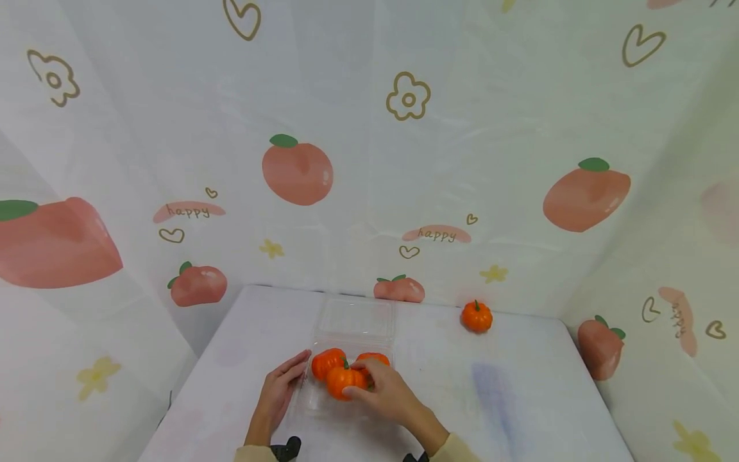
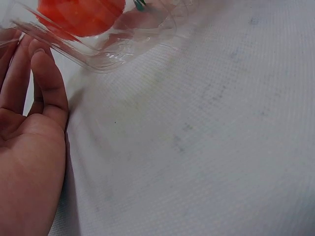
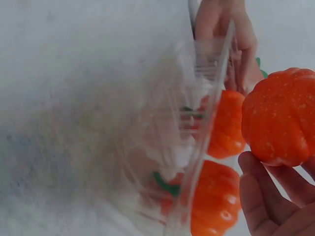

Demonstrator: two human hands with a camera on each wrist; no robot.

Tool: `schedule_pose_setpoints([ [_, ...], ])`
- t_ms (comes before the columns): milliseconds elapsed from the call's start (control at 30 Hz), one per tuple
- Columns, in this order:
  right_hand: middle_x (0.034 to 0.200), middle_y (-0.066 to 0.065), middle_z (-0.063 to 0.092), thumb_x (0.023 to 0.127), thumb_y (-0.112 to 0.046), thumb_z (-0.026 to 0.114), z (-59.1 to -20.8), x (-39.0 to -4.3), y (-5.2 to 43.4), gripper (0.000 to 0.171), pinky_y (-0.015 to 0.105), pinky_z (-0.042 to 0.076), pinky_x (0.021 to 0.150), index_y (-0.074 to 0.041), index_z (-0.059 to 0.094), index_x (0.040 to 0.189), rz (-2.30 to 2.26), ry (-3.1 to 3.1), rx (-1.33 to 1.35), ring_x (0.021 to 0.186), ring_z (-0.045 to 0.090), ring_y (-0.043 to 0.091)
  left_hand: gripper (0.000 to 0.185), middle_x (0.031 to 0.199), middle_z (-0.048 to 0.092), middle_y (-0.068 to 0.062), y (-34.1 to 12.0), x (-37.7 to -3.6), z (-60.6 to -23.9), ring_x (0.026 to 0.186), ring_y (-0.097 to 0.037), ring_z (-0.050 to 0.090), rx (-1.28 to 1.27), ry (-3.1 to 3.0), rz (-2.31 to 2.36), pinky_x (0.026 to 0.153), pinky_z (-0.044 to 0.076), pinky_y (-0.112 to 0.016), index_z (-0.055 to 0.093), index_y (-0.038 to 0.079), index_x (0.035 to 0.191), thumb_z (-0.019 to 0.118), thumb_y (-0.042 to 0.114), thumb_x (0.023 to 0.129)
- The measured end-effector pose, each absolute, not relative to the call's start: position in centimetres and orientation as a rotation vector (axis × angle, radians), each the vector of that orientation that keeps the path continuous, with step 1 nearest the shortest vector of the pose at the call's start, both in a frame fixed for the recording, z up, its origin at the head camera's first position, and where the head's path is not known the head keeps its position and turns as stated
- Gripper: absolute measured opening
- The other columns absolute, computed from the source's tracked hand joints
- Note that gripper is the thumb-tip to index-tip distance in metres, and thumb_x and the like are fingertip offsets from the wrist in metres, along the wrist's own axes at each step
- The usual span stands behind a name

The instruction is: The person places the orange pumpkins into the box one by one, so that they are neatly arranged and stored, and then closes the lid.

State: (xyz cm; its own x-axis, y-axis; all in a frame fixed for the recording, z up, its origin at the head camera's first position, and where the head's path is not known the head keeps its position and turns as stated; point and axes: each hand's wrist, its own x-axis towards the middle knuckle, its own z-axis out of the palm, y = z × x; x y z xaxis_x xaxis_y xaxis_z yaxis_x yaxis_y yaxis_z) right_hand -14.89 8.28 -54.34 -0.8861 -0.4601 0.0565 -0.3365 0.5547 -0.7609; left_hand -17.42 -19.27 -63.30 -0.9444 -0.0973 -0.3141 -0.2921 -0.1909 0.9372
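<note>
A small orange toy pumpkin point(image 1: 345, 383) with a green stem is held by my right hand point(image 1: 389, 391), its thumb and fingers round the sides, over a clear plastic clamshell box point(image 1: 316, 403). Inside the box sit two similar pumpkins: one at left point(image 1: 325, 364), the other point(image 1: 376, 357) partly covered by the right hand. In the right wrist view the held pumpkin point(image 3: 283, 118) appears above the box's rim. My left hand point(image 1: 279, 388) rests along the box's left side. Its fingers point(image 2: 47, 73) are fairly straight against the clear wall in the left wrist view.
The box's transparent lid point(image 1: 356, 319) lies folded back toward the rear wall. Another orange pumpkin point(image 1: 476, 317) stands at the back right of the white-covered table point(image 1: 450, 398). Printed fabric curtains point(image 1: 369, 160) enclose the table at the back and sides.
</note>
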Motion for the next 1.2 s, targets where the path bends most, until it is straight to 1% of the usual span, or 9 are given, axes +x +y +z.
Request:
schedule_pose_setpoints([
  [100, 0.119, -0.007, 0.068, 0.092, -0.059, 0.066, -54.7, -14.8, 7.8, 0.052, 0.027, 0.055, 0.092, -0.02, 0.065, 0.125, -1.252, 2.6, -0.687, 0.101, 0.057, 0.005, 0.053, 0.142, 0.065, 0.001, -19.3, -17.4, -63.3, 0.11, 0.009, 0.062, -0.476, 1.897, 2.291, 0.091, 0.052, -0.012, 0.059, 0.005, 0.143, 0.069, 0.027, 0.096],
  [200, 0.114, -0.01, 0.066, 0.092, -0.058, 0.067, -55.1, -14.6, 7.3, 0.049, 0.026, 0.054, 0.089, -0.021, 0.065, 0.125, -1.255, 2.569, -0.664, 0.099, 0.055, 0.004, 0.053, 0.142, 0.065, 0.0, -19.4, -17.5, -63.2, 0.111, 0.007, 0.062, -0.476, 1.898, 2.283, 0.091, 0.053, -0.013, 0.059, 0.005, 0.143, 0.069, 0.027, 0.096],
  [300, 0.114, -0.011, 0.066, 0.091, -0.059, 0.067, -55.4, -14.3, 7.1, 0.05, 0.025, 0.053, 0.089, -0.022, 0.065, 0.126, -1.241, 2.556, -0.634, 0.098, 0.054, 0.003, 0.052, 0.144, 0.064, -0.001, -19.3, -17.5, -63.2, 0.112, 0.005, 0.062, -0.476, 1.899, 2.273, 0.091, 0.053, -0.013, 0.059, 0.006, 0.143, 0.068, 0.027, 0.097],
  [433, 0.118, -0.01, 0.067, 0.09, -0.059, 0.068, -55.7, -14.1, 6.7, 0.052, 0.027, 0.055, 0.092, -0.022, 0.065, 0.127, -1.208, 2.563, -0.636, 0.099, 0.055, 0.003, 0.05, 0.144, 0.064, -0.002, -19.3, -17.4, -63.2, 0.112, 0.003, 0.062, -0.477, 1.904, 2.27, 0.091, 0.053, -0.013, 0.059, 0.007, 0.143, 0.067, 0.027, 0.098],
  [667, 0.114, -0.01, 0.066, 0.091, -0.058, 0.068, -56.2, -14.1, 6.2, 0.052, 0.022, 0.054, 0.087, -0.02, 0.064, 0.127, -1.228, 2.537, -0.647, 0.094, 0.054, 0.002, 0.051, 0.142, 0.065, 0.001, -19.3, -17.4, -63.3, 0.112, 0.003, 0.063, -0.468, 1.897, 2.288, 0.091, 0.053, -0.014, 0.059, 0.006, 0.143, 0.067, 0.028, 0.098],
  [867, 0.11, -0.011, 0.06, 0.093, -0.06, 0.064, -56.6, -14.4, 5.8, 0.051, 0.019, 0.052, 0.084, -0.022, 0.063, 0.127, -1.195, 2.544, -0.627, 0.092, 0.051, 0.001, 0.054, 0.141, 0.066, 0.003, -19.4, -17.4, -63.5, 0.112, 0.007, 0.063, -0.454, 1.892, 2.296, 0.092, 0.053, -0.013, 0.057, 0.005, 0.144, 0.068, 0.029, 0.097],
  [1033, 0.12, -0.006, 0.065, 0.094, -0.057, 0.064, -56.6, -14.5, 5.7, 0.058, 0.019, 0.055, 0.086, -0.016, 0.061, 0.134, -1.211, 2.513, -0.622, 0.094, 0.057, 0.003, 0.054, 0.14, 0.067, 0.003, -19.3, -17.4, -63.4, 0.111, 0.009, 0.063, -0.449, 1.883, 2.307, 0.092, 0.052, -0.012, 0.057, 0.004, 0.144, 0.068, 0.029, 0.097],
  [1100, 0.121, -0.005, 0.065, 0.094, -0.054, 0.066, -56.6, -14.5, 5.8, 0.055, 0.019, 0.056, 0.085, -0.016, 0.061, 0.134, -1.221, 2.505, -0.637, 0.094, 0.059, 0.004, 0.054, 0.14, 0.067, 0.004, -19.3, -17.3, -63.4, 0.111, 0.01, 0.062, -0.449, 1.886, 2.306, 0.092, 0.052, -0.012, 0.057, 0.004, 0.144, 0.068, 0.028, 0.097],
  [1200, 0.116, -0.005, 0.064, 0.095, -0.049, 0.068, -56.6, -14.5, 5.9, 0.046, 0.017, 0.056, 0.085, -0.018, 0.064, 0.129, -1.217, 2.521, -0.687, 0.094, 0.061, 0.003, 0.052, 0.138, 0.068, 0.005, -19.3, -17.3, -63.3, 0.111, 0.01, 0.062, -0.455, 1.882, 2.311, 0.092, 0.052, -0.012, 0.057, 0.004, 0.144, 0.067, 0.027, 0.098],
])
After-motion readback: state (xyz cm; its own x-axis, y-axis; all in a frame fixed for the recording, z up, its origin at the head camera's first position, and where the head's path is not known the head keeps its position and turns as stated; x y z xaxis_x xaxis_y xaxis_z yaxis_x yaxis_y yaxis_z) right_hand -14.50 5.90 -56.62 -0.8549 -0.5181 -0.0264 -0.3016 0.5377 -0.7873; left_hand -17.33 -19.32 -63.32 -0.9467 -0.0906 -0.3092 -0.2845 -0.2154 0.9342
